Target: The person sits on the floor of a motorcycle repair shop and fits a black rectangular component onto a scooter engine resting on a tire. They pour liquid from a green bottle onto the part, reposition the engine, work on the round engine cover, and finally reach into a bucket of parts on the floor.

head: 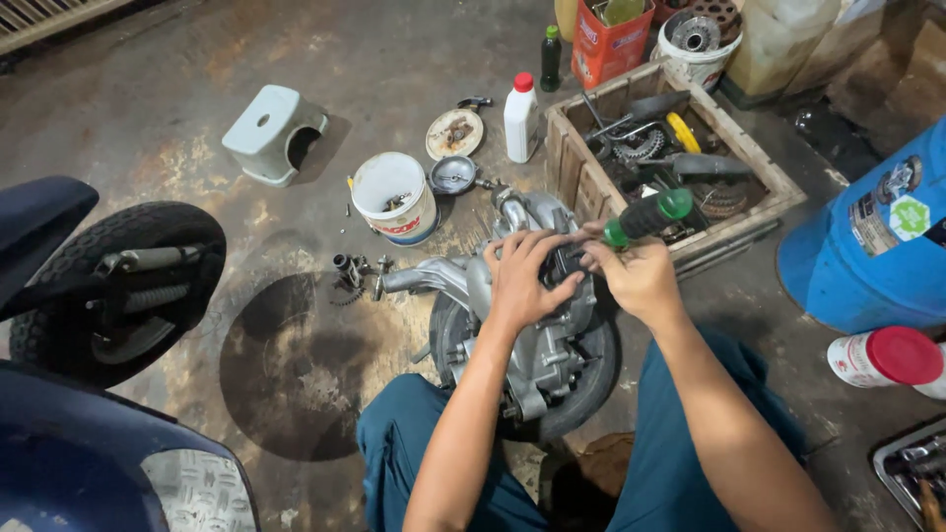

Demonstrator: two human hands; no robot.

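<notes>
A grey metal scooter engine with its rear tyre [552, 365] lies on the floor between my knees. My left hand [522, 276] rests on top of the engine casing, fingers curled over a dark part. My right hand [636, 276] grips a screwdriver with a black and green handle [647, 216], which sticks up and to the right; its tip is hidden behind my hands at the engine.
A wooden crate [764, 182] of tools and parts stands behind the engine. A white bucket [394, 197], white bottle [520, 116], grey stool [273, 131] and loose small parts [355, 274] lie to the left. A scooter wheel [113, 286] is at far left, a blue drum [872, 236] at right.
</notes>
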